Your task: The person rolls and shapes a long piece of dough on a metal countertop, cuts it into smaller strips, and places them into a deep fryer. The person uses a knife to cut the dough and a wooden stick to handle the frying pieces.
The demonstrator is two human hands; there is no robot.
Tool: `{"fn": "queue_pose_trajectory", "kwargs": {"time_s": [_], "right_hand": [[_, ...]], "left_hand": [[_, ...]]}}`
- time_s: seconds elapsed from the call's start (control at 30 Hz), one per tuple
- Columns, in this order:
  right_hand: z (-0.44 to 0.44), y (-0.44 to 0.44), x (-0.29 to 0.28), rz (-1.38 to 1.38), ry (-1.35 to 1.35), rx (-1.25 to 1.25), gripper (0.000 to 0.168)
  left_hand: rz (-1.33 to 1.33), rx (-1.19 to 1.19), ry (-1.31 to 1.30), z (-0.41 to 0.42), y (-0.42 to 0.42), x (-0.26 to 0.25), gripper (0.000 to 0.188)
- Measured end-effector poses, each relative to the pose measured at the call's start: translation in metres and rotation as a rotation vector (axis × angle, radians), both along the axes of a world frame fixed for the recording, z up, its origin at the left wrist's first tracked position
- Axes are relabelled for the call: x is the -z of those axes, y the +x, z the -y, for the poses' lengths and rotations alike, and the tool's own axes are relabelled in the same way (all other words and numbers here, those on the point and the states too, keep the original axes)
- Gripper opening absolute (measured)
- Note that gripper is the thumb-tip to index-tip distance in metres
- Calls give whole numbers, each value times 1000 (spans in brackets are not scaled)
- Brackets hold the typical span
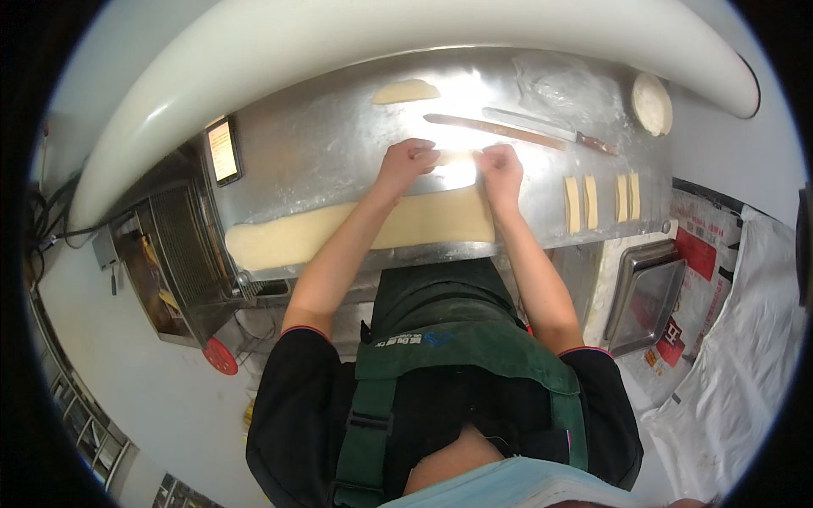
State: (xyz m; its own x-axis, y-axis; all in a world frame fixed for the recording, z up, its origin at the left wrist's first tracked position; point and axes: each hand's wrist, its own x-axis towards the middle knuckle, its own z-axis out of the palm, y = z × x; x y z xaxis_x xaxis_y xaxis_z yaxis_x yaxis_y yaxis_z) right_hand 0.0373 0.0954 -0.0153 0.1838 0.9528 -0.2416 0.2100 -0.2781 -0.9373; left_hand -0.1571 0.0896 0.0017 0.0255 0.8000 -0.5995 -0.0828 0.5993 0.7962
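Between my two hands a short strip of dough (456, 156) is stretched sideways over the steel table, partly washed out by glare. My left hand (406, 162) pinches its left end, and my right hand (500, 166) pinches the right end. Just below them, along the near edge, lies a long flat slab of dough (425, 219), crossed by my left forearm. Several cut dough strips (591, 202) lie apart to the right of my right hand. Beyond my hands rest a wooden stick (495, 131) and a long knife (540, 125) with a wooden handle.
A half-round dough piece (406, 92) lies at the back. Clear plastic film (565, 89) and a bowl of flour (651, 105) are at the back right. A lit phone (222, 151) sits at the left. A large white pipe (406, 25) spans the far side. Metal trays (645, 298) stand below right.
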Motion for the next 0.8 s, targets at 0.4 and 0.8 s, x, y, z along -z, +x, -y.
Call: {"fn": "queue_pose_trajectory", "kwargs": {"time_s": [0.4,0.8], "right_hand": [[-3,1,14,522,215,-234,21],[-6,17,-11,314,-7,-184,24]], "left_hand": [[-170,31,70,5,-3,12,25],[-336,33,192,12,-9,16,29]]}}
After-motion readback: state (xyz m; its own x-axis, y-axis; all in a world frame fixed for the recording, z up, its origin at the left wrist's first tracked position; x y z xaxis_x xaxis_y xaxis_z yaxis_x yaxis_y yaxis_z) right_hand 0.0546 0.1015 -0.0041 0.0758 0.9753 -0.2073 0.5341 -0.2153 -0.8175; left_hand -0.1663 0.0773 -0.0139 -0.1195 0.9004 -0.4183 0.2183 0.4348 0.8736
